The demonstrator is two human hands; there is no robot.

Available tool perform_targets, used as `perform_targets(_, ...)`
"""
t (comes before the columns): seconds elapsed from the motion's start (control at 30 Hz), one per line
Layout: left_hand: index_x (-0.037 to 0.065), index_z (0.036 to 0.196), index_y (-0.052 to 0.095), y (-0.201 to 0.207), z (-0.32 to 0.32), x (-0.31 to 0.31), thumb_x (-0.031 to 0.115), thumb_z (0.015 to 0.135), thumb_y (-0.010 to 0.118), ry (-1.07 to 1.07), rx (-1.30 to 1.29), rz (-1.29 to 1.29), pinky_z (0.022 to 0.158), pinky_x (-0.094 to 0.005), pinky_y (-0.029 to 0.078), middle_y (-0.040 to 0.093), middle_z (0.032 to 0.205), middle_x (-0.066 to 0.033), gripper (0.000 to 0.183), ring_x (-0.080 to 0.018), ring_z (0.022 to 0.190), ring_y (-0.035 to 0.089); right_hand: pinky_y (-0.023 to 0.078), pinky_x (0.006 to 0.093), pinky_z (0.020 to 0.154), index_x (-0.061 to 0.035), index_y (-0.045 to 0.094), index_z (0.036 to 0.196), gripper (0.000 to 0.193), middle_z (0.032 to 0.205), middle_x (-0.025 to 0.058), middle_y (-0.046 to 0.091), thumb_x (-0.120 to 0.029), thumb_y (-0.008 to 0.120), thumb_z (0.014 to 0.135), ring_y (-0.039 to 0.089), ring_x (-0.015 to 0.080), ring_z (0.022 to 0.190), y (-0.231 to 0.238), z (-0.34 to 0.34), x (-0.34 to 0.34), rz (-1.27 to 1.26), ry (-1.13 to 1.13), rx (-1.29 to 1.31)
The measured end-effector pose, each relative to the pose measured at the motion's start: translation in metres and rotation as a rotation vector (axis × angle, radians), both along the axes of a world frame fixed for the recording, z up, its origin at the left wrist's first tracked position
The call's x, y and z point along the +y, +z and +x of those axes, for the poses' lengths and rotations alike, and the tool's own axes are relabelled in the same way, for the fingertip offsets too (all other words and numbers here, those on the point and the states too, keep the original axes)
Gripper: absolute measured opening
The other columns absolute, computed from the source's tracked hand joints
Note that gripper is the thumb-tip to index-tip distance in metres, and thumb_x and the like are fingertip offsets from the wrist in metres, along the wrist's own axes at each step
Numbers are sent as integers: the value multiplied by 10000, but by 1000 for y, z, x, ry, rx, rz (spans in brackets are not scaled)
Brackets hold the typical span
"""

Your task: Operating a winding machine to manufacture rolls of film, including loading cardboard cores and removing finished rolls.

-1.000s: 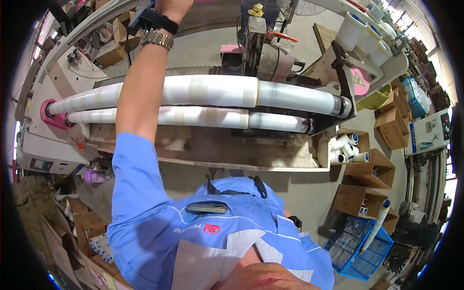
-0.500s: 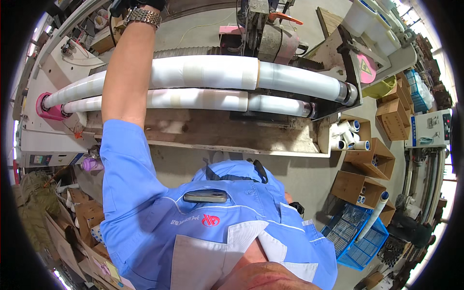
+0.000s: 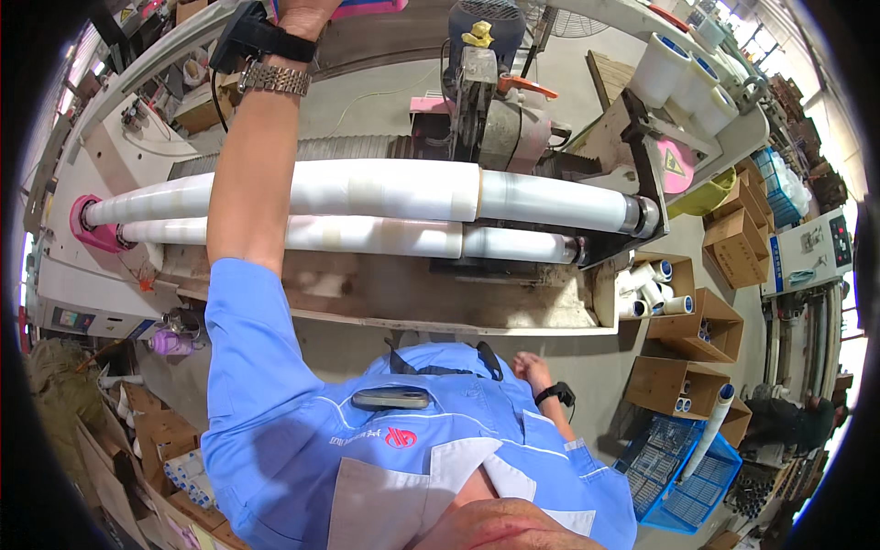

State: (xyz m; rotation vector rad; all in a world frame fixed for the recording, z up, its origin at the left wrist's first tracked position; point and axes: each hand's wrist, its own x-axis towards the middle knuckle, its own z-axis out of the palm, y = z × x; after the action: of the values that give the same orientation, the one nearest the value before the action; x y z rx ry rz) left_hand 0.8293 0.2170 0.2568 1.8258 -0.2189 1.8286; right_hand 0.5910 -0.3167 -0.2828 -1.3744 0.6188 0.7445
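Rolls (image 3: 412, 188), two long white ones, lie side by side across the machine (image 3: 137, 174), running right from the pink ring (image 3: 92, 226). The left arm (image 3: 252, 174) reaches over both, so the reach is best done with sleeve (image 3: 249, 316) and watch (image 3: 278, 79) clear and no weight leaned on them; whether the forearm touches, I cannot tell. The left hand (image 3: 307, 13) is cut by the top edge, beside a pink-and-blue thing (image 3: 367, 8); its fingers are out of sight, so I cannot tell its grip. The right hand (image 3: 530, 368) hangs by the waist, fingers seemingly half curled, nothing visible in them. Compared with half a second ago, more of both hands shows, the pink-and-blue thing appears, and the rolls sit lower in view, their arrangement unchanged.
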Motion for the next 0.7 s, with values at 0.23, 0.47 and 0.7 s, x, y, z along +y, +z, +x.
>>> perform_targets(0.23, -28, 1112, 636, 4, -2, 11, 150, 827, 641, 264, 156, 244, 941, -387, 483, 637, 1142, -235, 337, -365, 1085, 607, 533, 318, 791, 24, 629, 1161, 372, 1022, 103, 682, -213, 696, 883, 667, 199, 907, 54, 124, 90, -221, 352, -654)
perform_targets(0.47, 22, 947, 695, -20, -11, 5, 155, 824, 662, 218, 509, -1, 710, -351, 527, 702, 875, -170, 184, -290, 829, 687, 379, 439, 1081, -32, 605, 1226, 503, 1367, 218, 498, -243, 739, 790, 453, 382, 1275, 100, 172, 165, -650, 536, -1101)
perform_targets(0.7, 29, 883, 699, -26, -10, 17, 181, 856, 652, 185, 323, 38, 647, -355, 514, 697, 789, -160, 161, -275, 745, 691, 243, 440, 1178, 13, 404, 1404, 748, 1512, 269, 293, -231, 736, 780, 233, 434, 1423, 92, 173, 184, -814, 749, -1142)
